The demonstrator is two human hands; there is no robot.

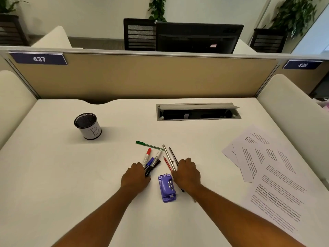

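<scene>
Clenches the left grip (pixel 136 176) round the markers (pixel 151 162), the right grip (pixel 187 173) round the thin pens (pixel 169 157), low on the bench (pixel 71 175) flanking the purple punch (pixel 167 188): 2 bundles, probably for 1 carry to the mesh cup (pixel 88 126). Leaves the green pen (pixel 147 144) loose.

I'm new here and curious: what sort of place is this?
Probably an open-plan office: the desk backs onto a partition bearing a sign numbered 437, a monitor stands beyond it, and pens and printed papers lie on the desk.

Red, blue and black markers (pixel 151 162) lie bunched, slim pens (pixel 168 156) fanned just beside.
</scene>
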